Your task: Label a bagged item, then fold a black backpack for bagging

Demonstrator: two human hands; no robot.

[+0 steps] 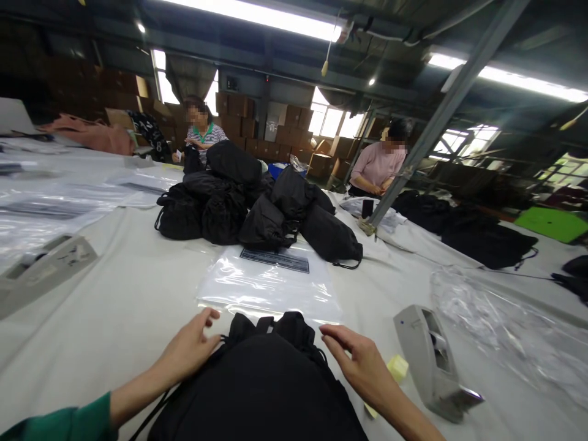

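Note:
A black drawstring bag (261,386) lies on the table right in front of me, its gathered top pointing away. My left hand (188,352) rests on its upper left edge with fingers loosely spread. My right hand (361,364) hovers at its upper right edge, fingers extended and apart, holding nothing. Just beyond the bag's top lies a stack of clear plastic bags (271,282) with a dark printed label.
A heap of black drawstring bags (257,208) sits farther back. A grey tape dispenser (434,361) stands at my right, another (43,266) at the left. Crumpled clear plastic (500,331) lies right. Two people work at the far side; a steel post (441,116) leans there.

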